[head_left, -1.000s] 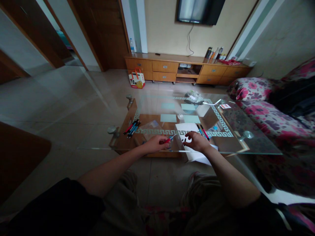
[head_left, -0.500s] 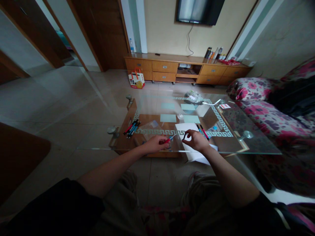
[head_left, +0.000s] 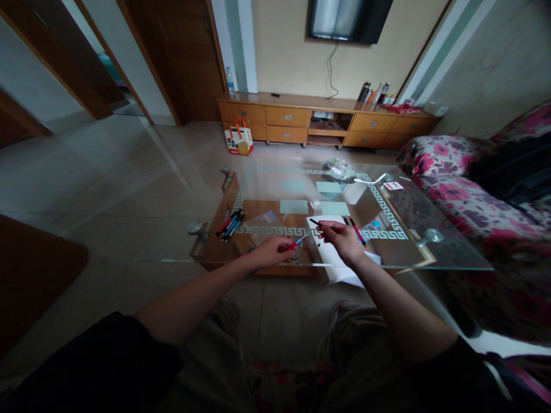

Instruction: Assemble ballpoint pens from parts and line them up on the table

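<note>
My left hand (head_left: pixel 272 252) is closed round a red pen (head_left: pixel 292 246), whose slim pale front end points up and to the right. Just across from it, my right hand (head_left: pixel 340 238) pinches a short black stick-like piece (head_left: pixel 315 222) between thumb and fingers; it may be a pen cap. The piece now lies nearly level, pointing left, and is apart from the pen. Beneath my right hand is white paper (head_left: pixel 331 261) on the glass table (head_left: pixel 258 189), with a small dark speck on it. Red and black pens (head_left: pixel 358 232) lie beside that hand.
A bunch of pens (head_left: pixel 231 225) lies at the table's left, near a clear plastic sleeve (head_left: pixel 263 222). Toward the back right sit a plastic-wrapped bundle (head_left: pixel 338 170) and a red-and-white card (head_left: pixel 393 186). A flowered sofa (head_left: pixel 451 189) borders the right side.
My right hand has turned the black piece from upright to nearly level, its end now pointing left. My left hand and the red pen have hardly moved.
</note>
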`<state>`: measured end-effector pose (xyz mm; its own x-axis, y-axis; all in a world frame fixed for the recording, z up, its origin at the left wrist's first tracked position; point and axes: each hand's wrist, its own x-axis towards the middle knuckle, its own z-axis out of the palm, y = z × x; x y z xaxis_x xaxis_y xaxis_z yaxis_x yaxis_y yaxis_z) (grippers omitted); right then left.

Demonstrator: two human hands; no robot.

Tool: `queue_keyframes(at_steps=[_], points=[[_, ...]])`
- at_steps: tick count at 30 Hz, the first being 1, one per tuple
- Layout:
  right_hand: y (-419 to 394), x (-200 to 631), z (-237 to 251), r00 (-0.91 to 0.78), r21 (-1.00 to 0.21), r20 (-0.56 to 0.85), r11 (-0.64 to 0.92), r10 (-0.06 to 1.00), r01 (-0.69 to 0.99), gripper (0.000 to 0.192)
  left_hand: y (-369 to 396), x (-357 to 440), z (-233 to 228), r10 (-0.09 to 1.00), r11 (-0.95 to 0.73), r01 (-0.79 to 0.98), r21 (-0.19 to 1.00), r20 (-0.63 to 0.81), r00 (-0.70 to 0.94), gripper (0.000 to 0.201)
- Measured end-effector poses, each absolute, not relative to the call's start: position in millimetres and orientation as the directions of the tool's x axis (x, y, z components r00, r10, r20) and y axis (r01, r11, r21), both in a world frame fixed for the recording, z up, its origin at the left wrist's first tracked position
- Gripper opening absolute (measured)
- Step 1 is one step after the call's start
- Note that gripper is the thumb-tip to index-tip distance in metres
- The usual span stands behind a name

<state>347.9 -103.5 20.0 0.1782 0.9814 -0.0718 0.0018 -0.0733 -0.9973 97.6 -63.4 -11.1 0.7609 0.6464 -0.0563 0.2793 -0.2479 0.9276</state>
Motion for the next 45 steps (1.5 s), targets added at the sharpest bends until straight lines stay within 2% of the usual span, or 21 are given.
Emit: queue_keyframes(at_steps=[8,14,31,45], points=[[-102.5,351.6,17.5,0.234,-0.999,-0.011,-0.021,0.972,0.037,0.038,-60.0,95.7,-10.9,0.741,-0.366,0.371,0.853,0.026,0.671,0.028],[-103.0,352.2,16.9,0.223,-0.996,0.016,-0.005,0.975,0.094,0.038,-59.6,96.0,-3.9,0.788,-0.383,0.437,0.814,0.041,0.614,0.029],[-105.1,347.9,18.9,0.13,-0.986,-0.003,-0.024,0.991,0.163,0.039,-61.2,96.2,-3.3,0.778,-0.371,0.444,0.816,0.011,0.629,0.03],[-102.2,352.0,11.3,0.117,-0.972,0.045,0.016,0.992,0.234,0.038,-63.1,96.1,3.5,0.771,-0.392,0.433,0.811,0.033,0.636,0.028]])
